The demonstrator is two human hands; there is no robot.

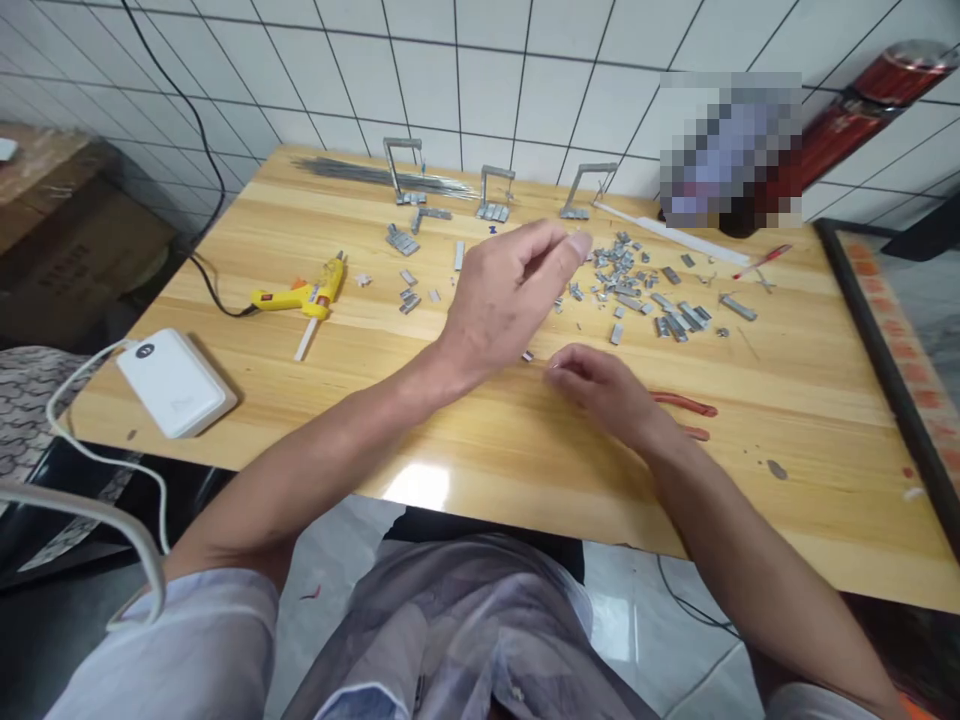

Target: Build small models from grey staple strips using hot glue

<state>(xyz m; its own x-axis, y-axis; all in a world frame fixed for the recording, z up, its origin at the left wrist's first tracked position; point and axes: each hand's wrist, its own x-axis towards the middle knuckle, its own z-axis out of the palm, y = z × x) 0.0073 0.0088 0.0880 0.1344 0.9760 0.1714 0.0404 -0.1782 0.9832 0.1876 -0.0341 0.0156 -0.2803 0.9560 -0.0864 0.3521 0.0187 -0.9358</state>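
Observation:
My left hand (510, 290) is over the middle of the wooden table (420, 420), thumb and fingers drawn together toward the pile of small grey metal pieces (619, 262). What its fingertips hold, if anything, is too small to tell. Nearer the front, my right hand (600, 388) has its fingers curled and pinched; anything between them is hidden. A small dark piece (527, 356) lies between the two hands. Red-handled pliers (686, 404) lie partly behind my right hand. Three upright grey frames (403, 170) (495, 192) (589, 190) stand along the back.
A yellow glue gun (304, 297) and a white power bank (177, 384) with a cable are at the left. Thin metal rods (360, 178) lie at the back left. At the right are a red pen (763, 261), a red cylinder (847, 130) and a dark-edged frame (885, 370).

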